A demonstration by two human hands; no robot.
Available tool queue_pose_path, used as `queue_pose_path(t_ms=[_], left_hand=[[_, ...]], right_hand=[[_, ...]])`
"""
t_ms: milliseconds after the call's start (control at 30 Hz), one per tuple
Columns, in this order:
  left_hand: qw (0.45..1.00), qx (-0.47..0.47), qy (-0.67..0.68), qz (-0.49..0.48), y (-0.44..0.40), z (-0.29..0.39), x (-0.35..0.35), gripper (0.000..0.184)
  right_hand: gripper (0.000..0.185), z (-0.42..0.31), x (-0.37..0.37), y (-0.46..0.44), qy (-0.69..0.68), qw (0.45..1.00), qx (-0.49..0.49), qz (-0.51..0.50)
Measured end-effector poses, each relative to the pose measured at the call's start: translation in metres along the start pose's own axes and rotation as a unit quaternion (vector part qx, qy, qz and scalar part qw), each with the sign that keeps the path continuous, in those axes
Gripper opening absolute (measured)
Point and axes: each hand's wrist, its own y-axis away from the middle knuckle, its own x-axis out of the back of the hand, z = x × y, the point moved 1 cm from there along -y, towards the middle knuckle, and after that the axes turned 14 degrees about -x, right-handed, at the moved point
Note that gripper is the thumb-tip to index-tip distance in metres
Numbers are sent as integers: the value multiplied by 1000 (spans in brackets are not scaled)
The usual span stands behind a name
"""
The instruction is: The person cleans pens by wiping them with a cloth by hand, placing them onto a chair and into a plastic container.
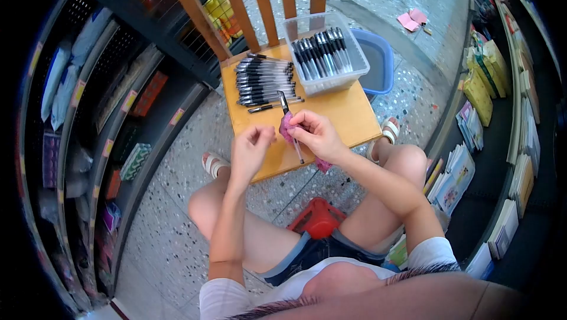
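Observation:
My right hand pinches a pink cloth wrapped around the middle of a black-capped pen, its clear lower end pointing down. My left hand is beside it to the left, fingers curled together; whatever they may hold is too small to make out. Both hands are over the front part of a wooden chair seat. Behind them a row of black-capped pens lies on the seat. To its right, a clear plastic box holds several upright pens.
A blue basin stands on the floor behind the chair's right side. A red plastic stool is between my legs. Shelves of goods flank me on the left, and shelves with notebooks on the right. Pink paper lies on the floor.

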Motion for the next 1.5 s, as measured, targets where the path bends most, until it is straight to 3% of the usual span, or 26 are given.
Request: queue_pose_path(t_ms=[133, 233, 267, 767, 1033, 1233, 1500], left_hand=[[975, 4, 208, 75, -14, 8, -1, 33], [968, 4, 250, -9, -17, 8, -2, 33], [963, -4, 269, 4, -18, 3, -2, 30], [950, -54, 272, 143, -22, 5, 16, 22], [947, -55, 277, 155, -22, 5, 22, 21], [965, -19, 239, 106, -16, 10, 0, 18], [964, -34, 227, 133, -18, 1, 1, 17]], right_hand=[[7, -5, -13, 3, 7, 999, -14, -52], [6, 7, -15, 1, 9, 999, -6, -50], [6, 9, -13, 1, 6, 999, -18, -50], [9, 13, -13, 9, 61, 993, -74, -74], [8, 18, -12, 8, 47, 992, -55, -99], [6, 10, -10, 4, -94, 985, -115, -83], [7, 8, -13, -2, -35, 990, -112, -84]])
